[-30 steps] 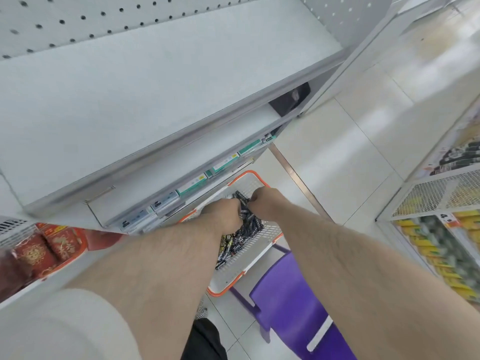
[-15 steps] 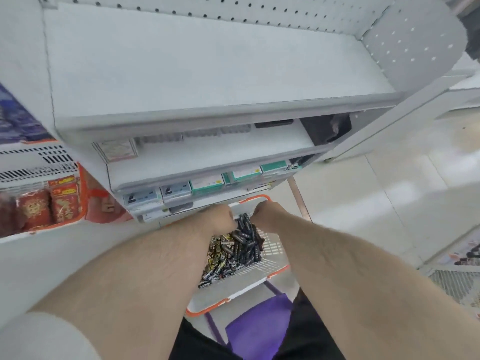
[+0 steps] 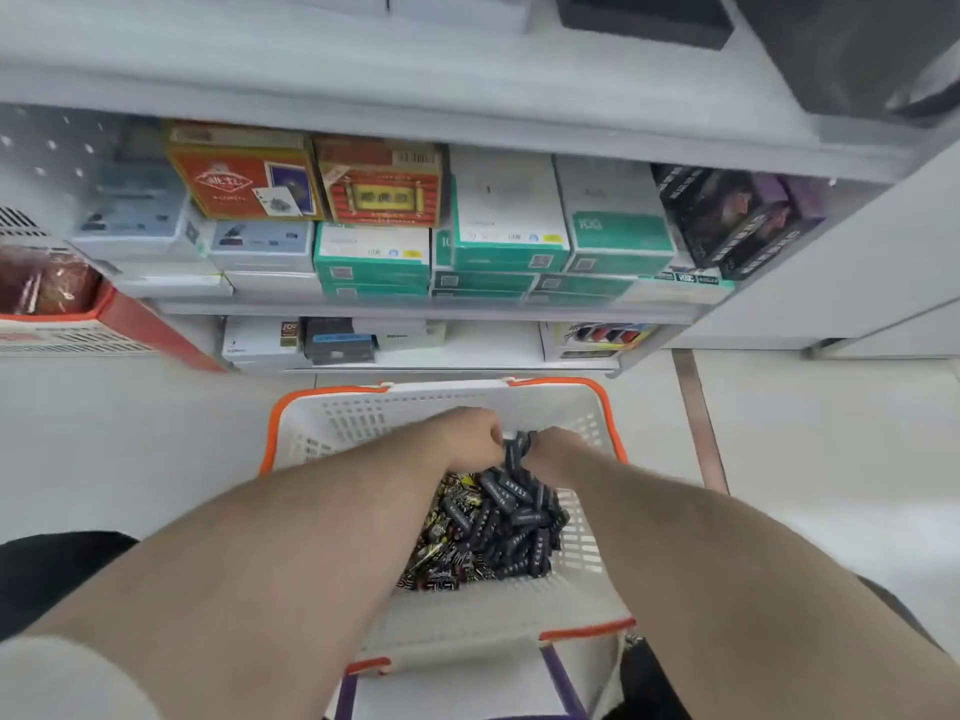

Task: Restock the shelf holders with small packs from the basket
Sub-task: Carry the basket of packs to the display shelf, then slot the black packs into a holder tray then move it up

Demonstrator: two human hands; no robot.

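While both forearms reach down into it, white basket (image 3: 332, 423) with orange rim sits on a purple stool (image 3: 563, 683), holding a heap of small packs (image 3: 498, 532): dark ones on the right, yellow-black-red ones on the left. Left hand (image 3: 470, 439) and right hand (image 3: 558, 449) meet over the far end of the heap, each grip curled and pinching the same bunch of dark packs (image 3: 517, 449) lifted just above the pile. Beyond basket, low shelf (image 3: 467, 350) carries a few flat boxes. Next shelf up is packed: teal-white boxes (image 3: 509, 236) in the middle, grey-blue boxes (image 3: 135, 215) left, orange card boxes (image 3: 244, 179) behind, dark boxes (image 3: 737, 220) right
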